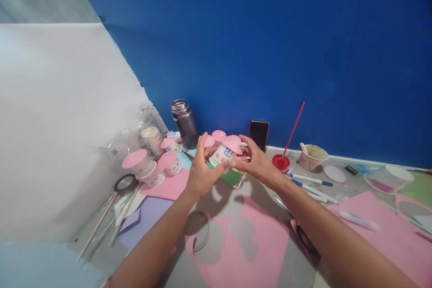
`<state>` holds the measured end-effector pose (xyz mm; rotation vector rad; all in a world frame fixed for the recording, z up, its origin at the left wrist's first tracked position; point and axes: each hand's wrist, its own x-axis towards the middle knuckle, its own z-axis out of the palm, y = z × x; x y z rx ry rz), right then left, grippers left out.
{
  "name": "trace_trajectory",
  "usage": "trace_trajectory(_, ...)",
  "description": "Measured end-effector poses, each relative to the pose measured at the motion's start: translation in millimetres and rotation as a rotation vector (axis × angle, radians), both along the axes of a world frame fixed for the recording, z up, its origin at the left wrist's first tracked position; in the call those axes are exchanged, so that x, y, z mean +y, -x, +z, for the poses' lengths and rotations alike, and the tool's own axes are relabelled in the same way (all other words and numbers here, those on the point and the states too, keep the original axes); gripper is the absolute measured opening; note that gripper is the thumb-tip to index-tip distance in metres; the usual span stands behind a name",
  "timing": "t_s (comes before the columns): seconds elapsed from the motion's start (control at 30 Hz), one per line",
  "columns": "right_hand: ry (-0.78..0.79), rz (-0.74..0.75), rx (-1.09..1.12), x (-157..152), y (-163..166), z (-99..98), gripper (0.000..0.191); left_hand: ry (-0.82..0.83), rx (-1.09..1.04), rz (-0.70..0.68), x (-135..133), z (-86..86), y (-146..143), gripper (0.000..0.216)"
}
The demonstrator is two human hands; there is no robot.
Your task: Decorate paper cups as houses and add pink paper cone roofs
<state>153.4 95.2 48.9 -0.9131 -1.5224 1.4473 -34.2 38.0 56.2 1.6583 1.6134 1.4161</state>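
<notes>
Both hands hold one small paper cup house (pixel 223 155), white with a drawn blue window and red marks, turned on its side above the table. A pink paper roof (pixel 232 143) caps it. My left hand (pixel 201 170) wraps the cup from below and the left. My right hand (pixel 254 160) pinches the roof side with its fingers. Several finished cup houses with pink roofs (pixel 144 165) stand just left of my hands.
Pink paper sheets (pixel 243 243) with round cut-outs cover the table. A dark glitter jar (pixel 185 123), a phone (pixel 259 134), a red paint pot with a brush (pixel 281 161), a paper cup (pixel 312 157), markers (pixel 310 180), a tape roll (pixel 126 183) and wooden sticks (pixel 101 220) lie around. Blue board stands behind.
</notes>
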Motion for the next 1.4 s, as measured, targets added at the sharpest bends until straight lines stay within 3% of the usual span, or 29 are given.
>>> trace_trajectory(0.2, 0.02, 0.012, 0.1, 27, 12, 10.1, 0.104, -0.114, -0.126, 0.076, 25, -1.8, -9, 0.094)
trace_trajectory(0.33, -0.145, -0.053, 0.018, 58, 14, 22.1, 0.094, -0.12, -0.099, 0.032, 51, 8.6, -8, 0.096)
trace_trajectory(0.53, -0.372, -0.174, -0.183, 99, 16, 32.5, 0.081, -0.039, 0.124, -0.014, 99, 22.9, 6, 0.095)
trace_trajectory(0.8, -0.399, -0.263, -0.396, 102, 23, 10.3, 0.075, 0.073, 0.33, 0.022, 129, -8.9, 10, 0.104)
trace_trajectory(0.9, -0.403, -0.282, -0.489, 97, 23, 7.5, 0.071, 0.077, 0.376, 0.035, 130, -16.9, 10, 0.103)
trace_trajectory(1.03, -0.412, -0.309, -0.582, 92, 19, 10.6, 0.067, 0.065, 0.413, 0.038, 126, -15.0, 9, 0.104)
trace_trajectory(1.2, -0.404, -0.333, -0.641, 74, -5, 13.3, 0.064, -0.007, 0.401, 0.115, 92, -9.3, 22, 0.094)
trace_trajectory(1.3, -0.376, -0.282, -0.663, 56, -25, 6.2, 0.063, 0.001, 0.362, 0.146, 60, -22.0, 34, 0.088)
trace_trajectory(1.4, -0.352, -0.222, -0.748, 38, -36, -6.6, 0.08, 0.091, 0.314, 0.085, 36, -46.2, 36, 0.099)
